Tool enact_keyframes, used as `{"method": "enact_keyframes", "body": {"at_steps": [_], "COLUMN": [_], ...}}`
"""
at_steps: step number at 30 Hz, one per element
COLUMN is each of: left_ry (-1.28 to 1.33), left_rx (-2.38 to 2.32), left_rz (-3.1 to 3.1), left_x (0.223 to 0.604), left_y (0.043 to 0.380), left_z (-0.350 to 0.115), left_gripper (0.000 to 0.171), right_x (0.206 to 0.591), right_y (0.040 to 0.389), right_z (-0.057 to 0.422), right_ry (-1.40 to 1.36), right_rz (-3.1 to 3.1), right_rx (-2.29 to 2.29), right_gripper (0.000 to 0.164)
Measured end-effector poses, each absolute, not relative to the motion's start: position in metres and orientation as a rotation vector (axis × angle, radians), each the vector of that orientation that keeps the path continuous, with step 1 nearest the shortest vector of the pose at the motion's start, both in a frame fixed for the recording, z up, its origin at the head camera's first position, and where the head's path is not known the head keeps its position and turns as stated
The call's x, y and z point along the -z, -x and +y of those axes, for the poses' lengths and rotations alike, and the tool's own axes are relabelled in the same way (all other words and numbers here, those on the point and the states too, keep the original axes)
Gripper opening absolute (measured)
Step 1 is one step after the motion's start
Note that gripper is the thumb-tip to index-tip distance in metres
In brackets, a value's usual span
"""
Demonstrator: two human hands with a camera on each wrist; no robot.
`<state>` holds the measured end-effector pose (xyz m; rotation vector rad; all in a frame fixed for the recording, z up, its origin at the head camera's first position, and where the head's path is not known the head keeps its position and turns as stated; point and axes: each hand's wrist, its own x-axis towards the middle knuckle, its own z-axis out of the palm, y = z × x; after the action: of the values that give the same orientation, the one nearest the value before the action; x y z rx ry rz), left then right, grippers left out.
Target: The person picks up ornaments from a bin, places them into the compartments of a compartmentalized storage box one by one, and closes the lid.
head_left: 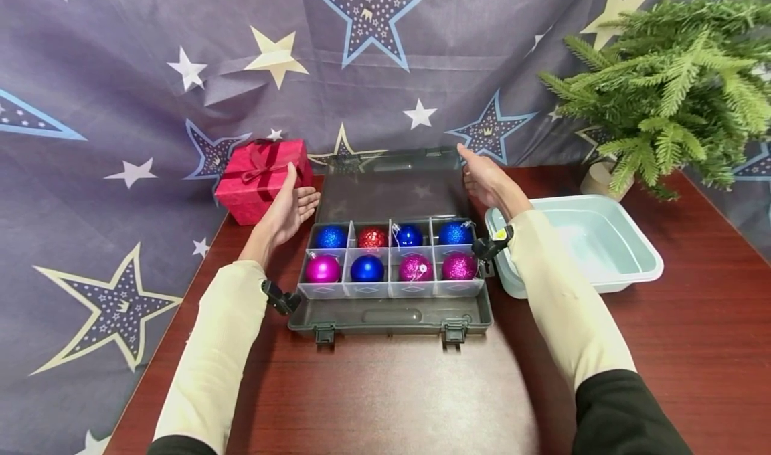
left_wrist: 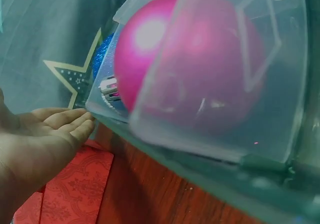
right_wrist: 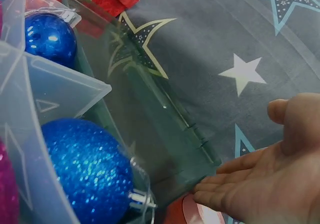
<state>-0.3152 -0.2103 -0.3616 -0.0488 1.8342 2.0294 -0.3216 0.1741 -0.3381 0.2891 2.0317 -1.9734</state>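
A dark see-through plastic case [head_left: 391, 316] lies unlatched on the table, its lid [head_left: 391, 191] tipped back toward the curtain. Inside, a clear divided tray [head_left: 367, 291] holds several Christmas baubles, among them a shiny pink bauble [head_left: 322, 267], a red glitter bauble [head_left: 372, 237] and a blue glitter bauble [right_wrist: 87, 169]. My left hand [head_left: 290, 207] is held with fingers straight, palm toward the case, beside its left back corner. At the lid's right edge is my right hand [head_left: 486, 177], fingers extended, fingertips close to the lid's corner in the right wrist view. Neither palm holds anything.
A red gift box [head_left: 262, 180] with a ribbon stands behind my left hand. To the right, a pale blue plastic basin [head_left: 620, 241] sits under my right forearm, with a small artificial fir tree [head_left: 668, 94] behind it. A star-patterned curtain [head_left: 229, 13] backs the table [head_left: 337, 395].
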Motion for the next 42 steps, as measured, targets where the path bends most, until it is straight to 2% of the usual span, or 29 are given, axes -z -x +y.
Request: {"method": "enact_keyframes", "body": {"at_steps": [6,11,17,22,42], "left_ry": [0.020,0.006,-0.021,-0.036,-0.267], "left_rx": [-2.110,-2.164,-2.191,-2.226,-2.376], "left_rz": [1.857,1.865,1.904,1.900,1.890], "left_x": [0.363,0.364,0.365,0.365,0.364], "left_y": [0.311,0.308,0.305,0.301,0.280], "left_z": [-0.208,-0.208,-0.207,-0.208,-0.219], "left_gripper": [0.099,0.098,0.096,0.095,0.095], "right_x": [0.339,0.337,0.338,0.338,0.324], "right_y": [0.316,0.311,0.306,0.304,0.268], "right_z": [0.177,0.177,0.174,0.171,0.180], "right_ry": [-0.202,-0.160,-0.082,-0.021,0.119], "right_rz": [2.048,2.035,2.105,2.101,2.372], "right_rx": [2.054,2.128,2.130,2.166,2.111], "right_gripper": [0.042,0.054,0.051,0.066,0.067]}}
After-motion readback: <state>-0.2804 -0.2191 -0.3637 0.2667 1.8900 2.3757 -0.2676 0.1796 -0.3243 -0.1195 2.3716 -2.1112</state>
